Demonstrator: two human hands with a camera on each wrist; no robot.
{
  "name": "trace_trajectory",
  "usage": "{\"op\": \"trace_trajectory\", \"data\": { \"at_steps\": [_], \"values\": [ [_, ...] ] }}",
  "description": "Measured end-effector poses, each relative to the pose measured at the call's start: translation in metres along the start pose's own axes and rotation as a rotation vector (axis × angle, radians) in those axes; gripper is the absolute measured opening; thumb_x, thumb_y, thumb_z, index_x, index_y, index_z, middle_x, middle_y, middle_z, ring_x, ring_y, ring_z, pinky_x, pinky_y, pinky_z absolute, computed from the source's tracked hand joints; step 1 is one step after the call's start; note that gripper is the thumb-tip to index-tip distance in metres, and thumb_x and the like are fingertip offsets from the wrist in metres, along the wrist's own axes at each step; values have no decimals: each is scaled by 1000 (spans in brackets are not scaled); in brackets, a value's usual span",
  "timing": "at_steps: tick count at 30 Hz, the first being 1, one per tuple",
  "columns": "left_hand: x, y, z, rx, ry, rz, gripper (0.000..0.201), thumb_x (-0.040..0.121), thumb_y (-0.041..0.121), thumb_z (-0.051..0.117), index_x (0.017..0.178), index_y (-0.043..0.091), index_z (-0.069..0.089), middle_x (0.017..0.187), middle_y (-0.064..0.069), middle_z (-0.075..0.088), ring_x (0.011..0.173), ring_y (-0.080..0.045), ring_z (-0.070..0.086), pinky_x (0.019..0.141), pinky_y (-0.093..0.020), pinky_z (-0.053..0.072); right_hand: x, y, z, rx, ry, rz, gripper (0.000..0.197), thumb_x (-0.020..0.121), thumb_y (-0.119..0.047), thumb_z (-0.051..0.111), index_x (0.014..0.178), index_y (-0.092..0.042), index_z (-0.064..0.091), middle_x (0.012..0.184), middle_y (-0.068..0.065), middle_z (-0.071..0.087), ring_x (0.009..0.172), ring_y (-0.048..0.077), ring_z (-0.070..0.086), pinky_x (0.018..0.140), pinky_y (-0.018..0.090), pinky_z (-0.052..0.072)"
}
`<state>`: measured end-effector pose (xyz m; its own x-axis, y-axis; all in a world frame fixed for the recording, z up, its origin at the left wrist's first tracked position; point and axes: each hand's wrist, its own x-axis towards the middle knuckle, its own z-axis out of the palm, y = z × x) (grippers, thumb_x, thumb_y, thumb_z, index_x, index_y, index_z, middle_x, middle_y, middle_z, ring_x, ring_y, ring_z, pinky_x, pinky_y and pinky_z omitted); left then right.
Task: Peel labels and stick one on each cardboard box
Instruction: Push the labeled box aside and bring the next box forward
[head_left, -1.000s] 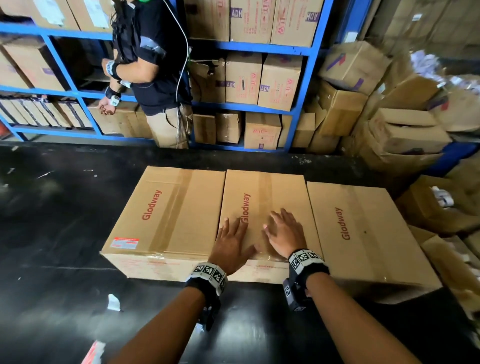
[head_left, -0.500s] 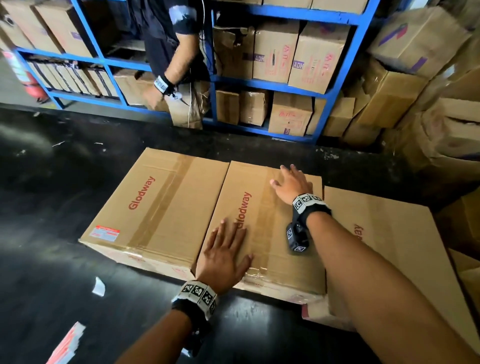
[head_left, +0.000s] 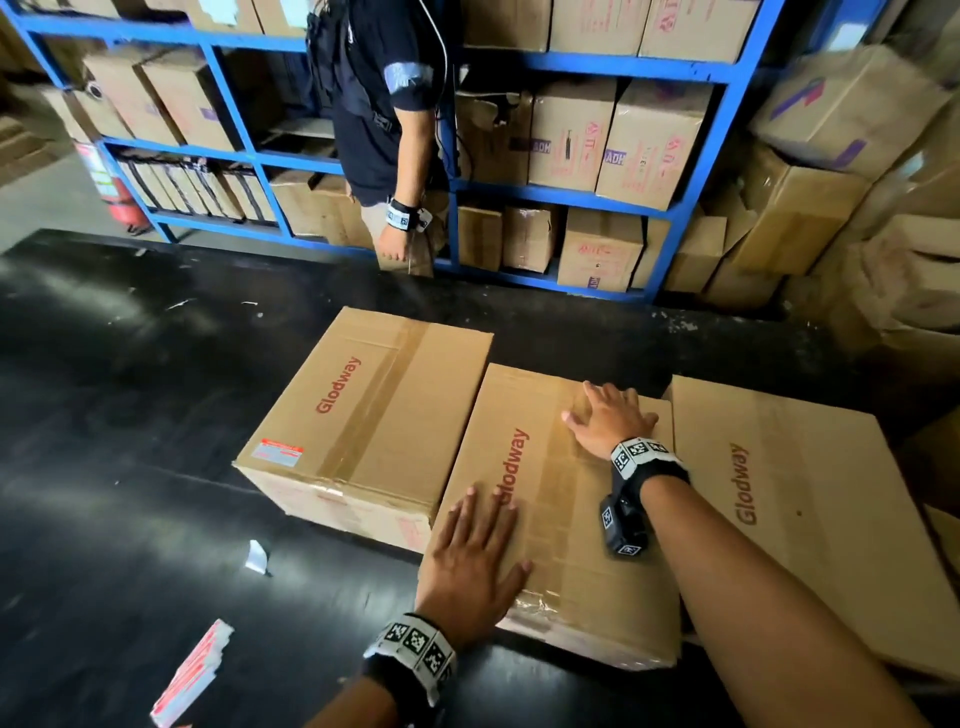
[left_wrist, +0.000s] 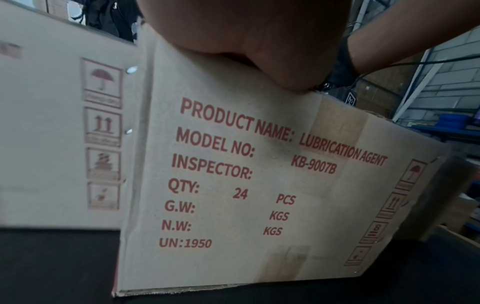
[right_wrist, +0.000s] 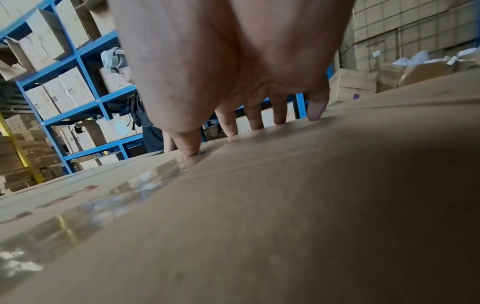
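Note:
Three brown "Glodway" cardboard boxes lie side by side on a black table (head_left: 119, 467). The left box (head_left: 374, 415) carries a red and white label (head_left: 278, 452) at its near left corner. My left hand (head_left: 475, 561) lies flat, fingers straight, on the near end of the middle box (head_left: 561, 519). My right hand (head_left: 608, 418) presses flat on that box's far end, fingers spread. The right box (head_left: 810, 509) lies beside my right forearm. In the left wrist view the middle box's printed front (left_wrist: 259, 185) fills the frame. The right wrist view shows fingers (right_wrist: 315, 107) resting on the taped box top (right_wrist: 259, 205).
A stack of red and white label sheets (head_left: 192, 673) lies on the table at the near left, with a white paper scrap (head_left: 257, 557) nearby. Another person (head_left: 387, 119) stands across the table at blue shelving (head_left: 519, 192) full of boxes. More boxes pile up at the right (head_left: 857, 156).
My right hand has slid from beside my left hand to the middle box's far end. The middle box now juts nearer than its neighbours. The other person has turned and lowered an arm.

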<state>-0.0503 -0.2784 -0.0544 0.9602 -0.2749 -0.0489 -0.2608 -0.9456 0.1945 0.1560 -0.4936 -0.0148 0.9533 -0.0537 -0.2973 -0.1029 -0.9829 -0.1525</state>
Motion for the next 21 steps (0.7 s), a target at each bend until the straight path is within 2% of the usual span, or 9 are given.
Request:
{"op": "trace_trajectory", "data": {
  "at_steps": [4,10,15,21],
  "values": [
    [-64,0,4,-27,-28,19,71,100,63,27,159,24,16,166,-3,11,153,-34,7,117,-45,8,-57,-7,23,-17,-12,11,77,98,-68,40,163,-33,18,170,1,23,156,36,17,118,64,29],
    [-153,-6,7,24,-34,48,72,99,63,31,157,21,24,164,-5,22,150,-36,17,116,-45,12,-147,-22,51,-16,-34,56,77,100,-68,37,165,-34,12,174,1,14,159,35,11,122,64,24],
    [-228,-18,6,28,-23,102,71,99,62,31,155,19,31,162,-6,27,149,-36,22,114,-45,15,-223,-39,78,0,-38,113,78,101,-67,37,165,-34,9,174,0,11,160,34,9,122,64,21],
    [-305,-41,8,23,-25,128,70,100,61,30,154,17,32,162,-7,26,149,-35,22,116,-46,14,-293,-68,106,24,-52,144,79,100,-66,41,165,-35,11,174,-1,11,160,34,7,122,65,19]
  ]
}}
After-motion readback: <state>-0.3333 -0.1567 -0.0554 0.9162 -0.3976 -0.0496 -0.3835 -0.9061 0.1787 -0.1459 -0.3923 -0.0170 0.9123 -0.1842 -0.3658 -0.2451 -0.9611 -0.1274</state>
